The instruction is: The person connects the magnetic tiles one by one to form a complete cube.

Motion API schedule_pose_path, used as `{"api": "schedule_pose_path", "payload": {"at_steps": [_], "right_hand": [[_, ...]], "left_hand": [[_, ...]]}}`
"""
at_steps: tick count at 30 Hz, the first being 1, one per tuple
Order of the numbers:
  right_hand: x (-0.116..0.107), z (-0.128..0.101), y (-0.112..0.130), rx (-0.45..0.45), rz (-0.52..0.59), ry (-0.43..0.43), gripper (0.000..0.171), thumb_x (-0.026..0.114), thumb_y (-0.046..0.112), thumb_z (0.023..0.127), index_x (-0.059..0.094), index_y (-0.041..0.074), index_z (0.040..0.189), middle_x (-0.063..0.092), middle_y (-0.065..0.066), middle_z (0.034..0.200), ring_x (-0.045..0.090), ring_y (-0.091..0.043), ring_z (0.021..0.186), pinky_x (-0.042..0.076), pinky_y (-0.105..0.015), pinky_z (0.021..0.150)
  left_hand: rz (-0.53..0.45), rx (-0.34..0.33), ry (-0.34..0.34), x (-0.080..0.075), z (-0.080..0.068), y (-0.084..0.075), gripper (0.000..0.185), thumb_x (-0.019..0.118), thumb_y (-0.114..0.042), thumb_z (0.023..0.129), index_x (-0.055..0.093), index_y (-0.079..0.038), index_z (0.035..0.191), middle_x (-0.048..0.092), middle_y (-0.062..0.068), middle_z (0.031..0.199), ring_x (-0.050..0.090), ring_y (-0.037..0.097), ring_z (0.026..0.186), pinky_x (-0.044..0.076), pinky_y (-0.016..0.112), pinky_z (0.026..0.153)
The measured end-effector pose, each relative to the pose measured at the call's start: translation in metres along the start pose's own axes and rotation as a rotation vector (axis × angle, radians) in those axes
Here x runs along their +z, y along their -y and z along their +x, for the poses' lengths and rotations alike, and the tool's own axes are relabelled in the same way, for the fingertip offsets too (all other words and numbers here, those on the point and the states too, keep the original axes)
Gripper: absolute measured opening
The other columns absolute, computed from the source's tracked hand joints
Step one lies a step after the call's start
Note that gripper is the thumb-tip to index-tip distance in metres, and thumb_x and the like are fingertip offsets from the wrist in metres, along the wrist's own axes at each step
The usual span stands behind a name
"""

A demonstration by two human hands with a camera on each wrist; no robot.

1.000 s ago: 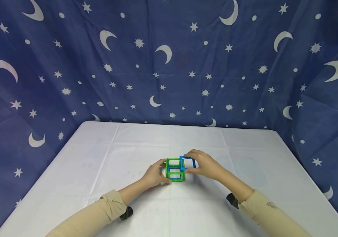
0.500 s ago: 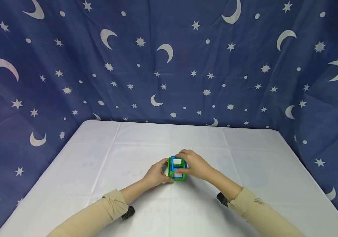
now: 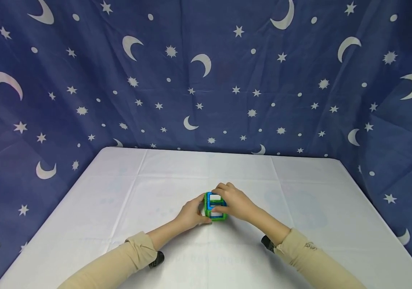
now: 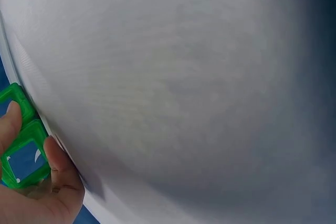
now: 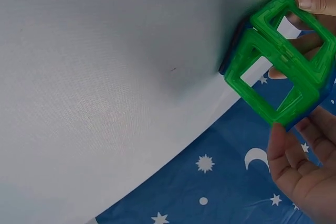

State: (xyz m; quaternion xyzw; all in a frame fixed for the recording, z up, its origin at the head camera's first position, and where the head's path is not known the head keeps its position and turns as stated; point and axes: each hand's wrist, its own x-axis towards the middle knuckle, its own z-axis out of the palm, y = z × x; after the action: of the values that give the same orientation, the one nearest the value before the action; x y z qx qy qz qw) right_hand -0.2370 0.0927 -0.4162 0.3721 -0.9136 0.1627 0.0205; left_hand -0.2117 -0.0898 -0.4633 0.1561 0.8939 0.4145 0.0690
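Observation:
A small box-like build of square magnetic tiles (image 3: 206, 207) stands on the table, with green frames at its sides. A blue magnetic tile (image 3: 209, 200) lies across its top. My left hand (image 3: 190, 213) grips the build from the left, and its thumb and fingers hold the green frames (image 4: 40, 139) in the left wrist view. From the right, my right hand (image 3: 238, 202) pinches the blue tile, thumb near and fingers far. The right wrist view shows the green side frames (image 5: 273, 51) with blue edges below, and the right fingertips (image 5: 278, 132) at one corner.
A white cloth covers the table (image 3: 148, 192). Behind it hangs a blue curtain (image 3: 220, 72) with moons and stars. A dark device (image 3: 157, 259) sits at the left wrist, another dark device (image 3: 267, 243) at the right one.
My right hand has moved left with the blue tile, from the build's right side onto its top, and lowered slightly. My left hand keeps its grip almost in place.

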Motion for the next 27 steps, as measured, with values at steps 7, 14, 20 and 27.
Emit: {"api": "schedule_pose_path", "payload": {"at_steps": [7,14,20,27], "right_hand": [[0.000,-0.001,0.001,-0.010,-0.021,-0.003,0.050,0.074,0.033,0.080,0.062,0.003,0.118,0.062,-0.007,0.117,0.051,-0.019,0.094,0.052,-0.031,0.077],[-0.002,0.001,0.002,-0.057,-0.063,0.013,0.052,0.074,0.034,0.079,0.062,0.001,0.117,0.064,-0.008,0.114,0.054,-0.022,0.097,0.050,-0.035,0.081],[-0.002,0.001,0.000,-0.077,-0.046,0.032,0.051,0.073,0.032,0.081,0.060,0.000,0.118,0.063,-0.008,0.115,0.053,-0.021,0.097,0.050,-0.034,0.083],[-0.001,0.003,0.001,-0.044,-0.046,0.022,0.053,0.075,0.033,0.079,0.061,0.001,0.119,0.063,-0.009,0.116,0.054,-0.021,0.099,0.050,-0.035,0.085]], "left_hand": [[0.045,0.025,-0.005,0.000,0.001,-0.002,0.080,0.081,-0.013,0.074,0.038,0.001,0.140,0.059,0.015,0.124,0.048,0.011,0.071,0.042,0.025,0.067],[0.088,0.048,0.015,0.000,0.000,-0.005,0.080,0.079,-0.011,0.075,0.036,0.002,0.141,0.061,0.016,0.119,0.059,0.021,0.087,0.049,0.037,0.078],[0.071,0.003,0.088,-0.003,-0.001,-0.006,0.091,0.077,-0.012,0.077,0.020,0.012,0.144,0.054,0.024,0.125,0.056,0.022,0.087,0.049,0.033,0.078],[-0.038,-0.067,0.111,-0.010,-0.002,-0.007,0.062,0.056,0.002,0.084,0.030,0.016,0.138,0.053,0.031,0.125,0.057,0.025,0.076,0.050,0.032,0.069]]}}
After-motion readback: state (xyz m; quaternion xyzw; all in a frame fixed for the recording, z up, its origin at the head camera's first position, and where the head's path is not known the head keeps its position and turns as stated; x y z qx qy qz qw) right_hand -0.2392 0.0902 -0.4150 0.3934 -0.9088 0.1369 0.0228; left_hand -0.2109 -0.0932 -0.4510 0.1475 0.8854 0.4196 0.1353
